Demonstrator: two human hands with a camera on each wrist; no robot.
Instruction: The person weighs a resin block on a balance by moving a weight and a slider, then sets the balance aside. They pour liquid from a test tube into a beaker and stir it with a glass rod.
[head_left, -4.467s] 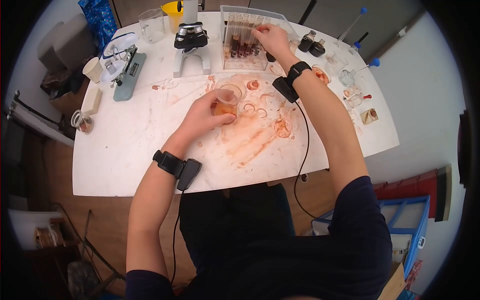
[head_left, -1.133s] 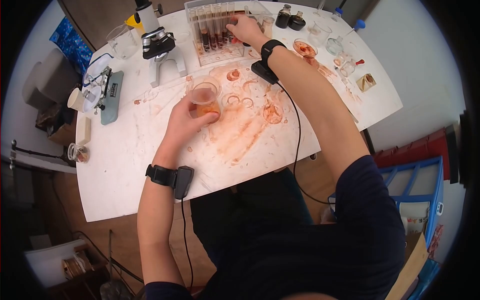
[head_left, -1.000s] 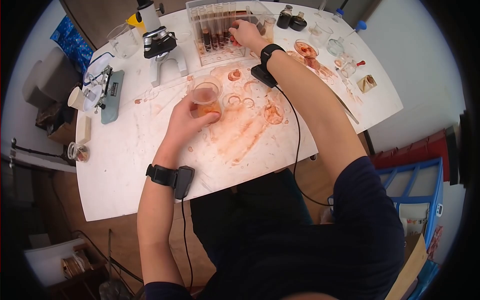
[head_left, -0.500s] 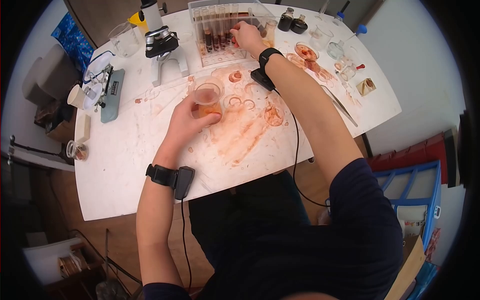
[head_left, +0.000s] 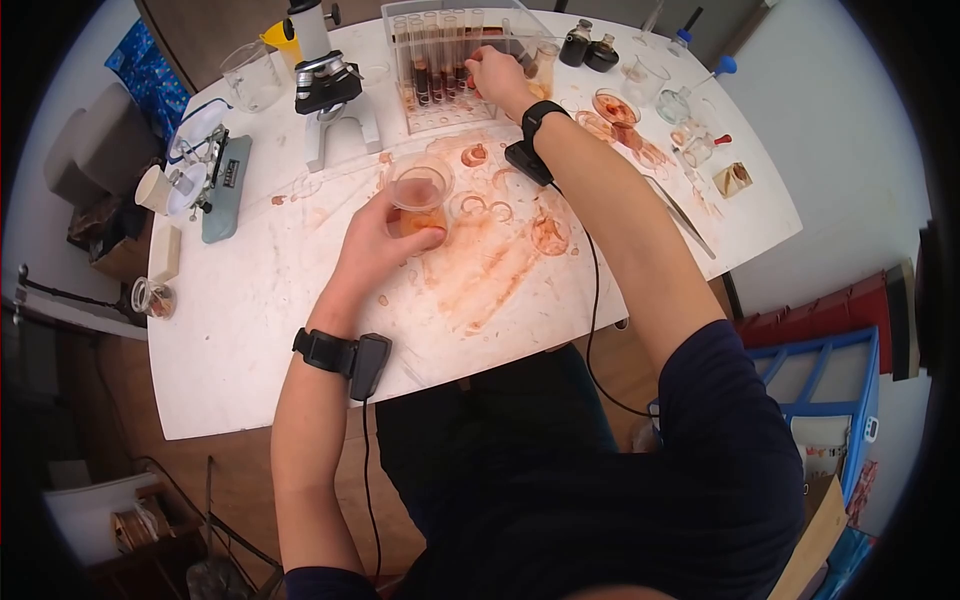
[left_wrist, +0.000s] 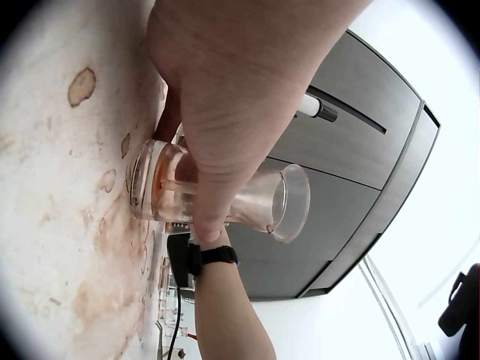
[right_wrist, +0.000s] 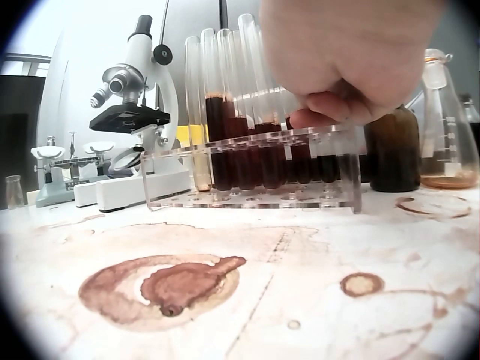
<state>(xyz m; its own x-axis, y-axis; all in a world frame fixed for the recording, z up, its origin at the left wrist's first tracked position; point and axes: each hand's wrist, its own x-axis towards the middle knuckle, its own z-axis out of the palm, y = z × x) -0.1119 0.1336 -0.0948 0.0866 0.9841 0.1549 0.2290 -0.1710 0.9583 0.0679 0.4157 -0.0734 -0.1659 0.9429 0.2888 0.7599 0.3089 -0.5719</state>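
Note:
My left hand [head_left: 385, 235] grips a clear glass vessel [head_left: 420, 188] around its body. Orange-brown liquid lies low in the vessel, and its flared rim shows in the left wrist view [left_wrist: 294, 202]. At the clear test tube rack [head_left: 450, 120], my right hand [head_left: 500, 80] is at the right end, with curled fingers low around a tube. That tube's upper part is hidden by the hand in the right wrist view [right_wrist: 352, 67]. Several upright test tubes [right_wrist: 217, 112] with dark red-brown liquid stand to the left of these fingers.
A microscope [head_left: 330, 90] and balance [head_left: 228, 190] stand left of the rack. Right of it are a conical flask [right_wrist: 448, 142], dark bottles [head_left: 602, 55], a red-stained dish [head_left: 614, 107] and tweezers [head_left: 680, 215]. Reddish stains mark the white table [head_left: 250, 370].
Since the earliest frame, the head view has shifted and my right hand has come lower on the rack's right side. Over the last second both hands have stayed nearly still.

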